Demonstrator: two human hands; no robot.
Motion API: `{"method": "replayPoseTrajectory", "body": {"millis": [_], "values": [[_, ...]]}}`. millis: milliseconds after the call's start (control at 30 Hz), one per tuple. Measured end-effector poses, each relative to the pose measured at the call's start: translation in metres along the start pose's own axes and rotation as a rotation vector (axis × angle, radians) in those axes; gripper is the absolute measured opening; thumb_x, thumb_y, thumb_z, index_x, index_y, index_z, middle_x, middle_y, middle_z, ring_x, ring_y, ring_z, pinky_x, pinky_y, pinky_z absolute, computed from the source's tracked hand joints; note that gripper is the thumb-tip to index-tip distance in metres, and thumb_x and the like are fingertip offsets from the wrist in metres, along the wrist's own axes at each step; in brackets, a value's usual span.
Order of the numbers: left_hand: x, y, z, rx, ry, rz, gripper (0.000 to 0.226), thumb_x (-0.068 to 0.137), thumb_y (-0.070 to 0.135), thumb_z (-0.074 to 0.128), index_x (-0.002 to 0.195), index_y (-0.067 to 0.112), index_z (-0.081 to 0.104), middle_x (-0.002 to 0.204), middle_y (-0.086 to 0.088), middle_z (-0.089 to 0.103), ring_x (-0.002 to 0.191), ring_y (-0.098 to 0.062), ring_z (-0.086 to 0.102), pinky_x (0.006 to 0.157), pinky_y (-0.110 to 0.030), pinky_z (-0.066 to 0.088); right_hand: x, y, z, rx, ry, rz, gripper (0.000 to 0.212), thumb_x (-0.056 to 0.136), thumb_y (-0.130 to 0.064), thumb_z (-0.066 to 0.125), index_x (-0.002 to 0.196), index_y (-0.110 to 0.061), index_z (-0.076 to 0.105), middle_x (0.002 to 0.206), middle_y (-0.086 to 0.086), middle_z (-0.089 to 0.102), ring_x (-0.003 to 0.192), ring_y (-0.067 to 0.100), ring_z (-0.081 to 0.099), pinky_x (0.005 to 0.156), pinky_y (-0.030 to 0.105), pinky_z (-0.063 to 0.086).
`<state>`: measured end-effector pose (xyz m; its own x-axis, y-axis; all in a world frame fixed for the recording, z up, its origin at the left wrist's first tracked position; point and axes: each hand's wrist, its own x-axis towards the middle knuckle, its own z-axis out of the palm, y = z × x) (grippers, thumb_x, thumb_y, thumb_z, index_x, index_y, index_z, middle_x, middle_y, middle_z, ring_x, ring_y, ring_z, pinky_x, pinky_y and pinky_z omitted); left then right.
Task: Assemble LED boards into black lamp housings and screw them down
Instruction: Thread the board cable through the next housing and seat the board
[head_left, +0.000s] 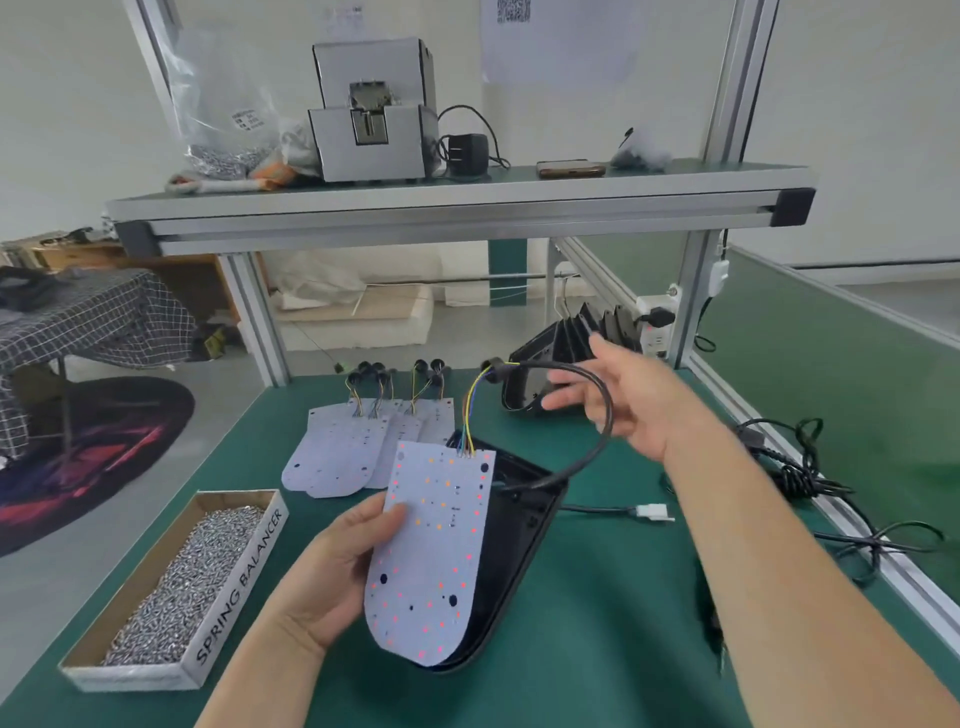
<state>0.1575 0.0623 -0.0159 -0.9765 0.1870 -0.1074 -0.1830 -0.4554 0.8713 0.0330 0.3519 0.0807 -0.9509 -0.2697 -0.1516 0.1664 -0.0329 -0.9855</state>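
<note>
A: While clamping the LED board (436, 551) at its left edge, thumb on the face and fingers curled beneath, holds it tilted over the black housing (524, 525) at lower centre. Left grip (332, 577), that. Why tilted and not dropped flat?

B: Probably to leave a gap for the cable (607, 421). Starts as coloured wires at the board's top edge, passes a grommet (493, 364), loops out right of centre, then meets the housing's upper rim. Looks threaded through the wall, judging by the white connector (654, 513) lying just right of it.

A: And the right grip (623, 400)?

B: Reaches out right of centre, fingers spread and nearly straight, cable loop lying across the palm. Blurred, so cannot tell whether pinched at all. Seems meant to carry slack clear of the board before seating.

A: Room to move?

B: Plenty of bare green counter (597, 623) below and right of the housing. Tighter at left: box of screws (176, 587) near the left wrist, spare boards (348, 452) just above the held one. Stacked housings (576, 332) close behind the right grip. Black cord (810, 467) along the right edge, near the counter's rail. Worth minding the connector: could snag on the rim if tugged.
</note>
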Motion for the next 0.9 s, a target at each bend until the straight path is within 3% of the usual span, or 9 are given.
{"method": "replayPoseTrajectory", "body": {"millis": [100,233,333,433,533,633,767,900], "values": [[0.0,-0.001,0.002,-0.002,-0.017,-0.018,0.049,0.083,0.021,0.071,0.128,0.001,0.066,0.127,-0.022,0.067,0.107,-0.034,0.071,0.084,-0.04,0.059,-0.01,-0.029,-0.007,-0.05,-0.211,-0.076,0.035,0.102,-0.027,0.054,0.116,0.001,0.07,0.08,0.014,0.074,0.04,0.005,0.033,0.037,0.018,0.014],[0.003,-0.006,-0.002,-0.041,0.006,0.001,0.04,0.09,0.016,0.065,0.127,0.001,0.066,0.126,-0.023,0.067,0.106,-0.034,0.071,0.082,-0.04,0.059,-0.024,-0.038,-0.005,-0.189,-0.275,-0.11,0.025,0.096,-0.001,0.058,0.119,0.004,0.067,0.071,0.007,0.067,0.041,0.001,0.042,0.034,0.011,0.027],[0.005,-0.011,-0.002,-0.053,0.026,-0.007,0.036,0.095,0.014,0.053,0.124,-0.001,0.067,0.122,-0.023,0.069,0.101,-0.033,0.072,0.079,-0.04,0.06,-0.033,-0.033,0.009,-0.19,-0.215,-0.161,0.016,0.096,0.005,0.058,0.11,0.003,0.066,0.073,0.007,0.068,0.047,0.004,0.054,0.041,0.014,0.043],[0.005,-0.011,0.003,-0.019,0.019,-0.024,0.036,0.093,0.015,0.055,0.122,-0.003,0.068,0.119,-0.024,0.07,0.099,-0.034,0.072,0.078,-0.04,0.06,-0.042,-0.031,0.026,-0.247,-0.068,-0.23,0.009,0.097,0.006,0.057,0.103,0.001,0.061,0.079,0.012,0.067,0.051,0.009,0.06,0.048,0.02,0.052],[0.005,-0.011,0.006,0.012,0.011,-0.034,0.038,0.092,0.017,0.056,0.122,-0.003,0.067,0.12,-0.025,0.069,0.1,-0.034,0.072,0.08,-0.04,0.059,-0.049,-0.029,0.04,-0.508,0.151,-0.398,0.008,0.097,0.003,0.055,0.097,-0.004,0.055,0.086,0.014,0.066,0.055,0.012,0.067,0.052,0.023,0.055],[0.005,-0.01,0.007,0.013,0.006,-0.046,0.038,0.091,0.016,0.057,0.121,-0.005,0.068,0.119,-0.026,0.069,0.098,-0.034,0.072,0.078,-0.04,0.06,-0.055,-0.032,0.048,-0.715,0.287,-0.632,0.022,0.093,0.002,0.057,0.088,-0.019,0.054,0.083,0.0,0.064,0.068,0.017,0.07,0.066,0.03,0.057],[0.004,-0.009,0.009,0.011,-0.005,-0.039,0.04,0.089,0.016,0.059,0.121,-0.007,0.066,0.116,-0.026,0.069,0.094,-0.033,0.072,0.078,-0.041,0.06,-0.058,-0.031,0.058,-0.709,0.311,-0.762,0.03,0.087,0.006,0.06,0.081,-0.023,0.052,0.075,-0.002,0.065,0.073,0.017,0.07,0.071,0.036,0.056],[0.005,-0.007,0.013,-0.073,-0.001,0.02,0.037,0.091,0.016,0.054,0.119,-0.002,0.07,0.114,-0.02,0.072,0.096,-0.031,0.073,0.078,-0.039,0.06,-0.054,-0.008,0.06,-0.625,0.133,-0.645,0.019,0.088,0.005,0.063,0.083,-0.012,0.057,0.08,0.004,0.066,0.071,0.01,0.073,0.072,0.03,0.059]]}}
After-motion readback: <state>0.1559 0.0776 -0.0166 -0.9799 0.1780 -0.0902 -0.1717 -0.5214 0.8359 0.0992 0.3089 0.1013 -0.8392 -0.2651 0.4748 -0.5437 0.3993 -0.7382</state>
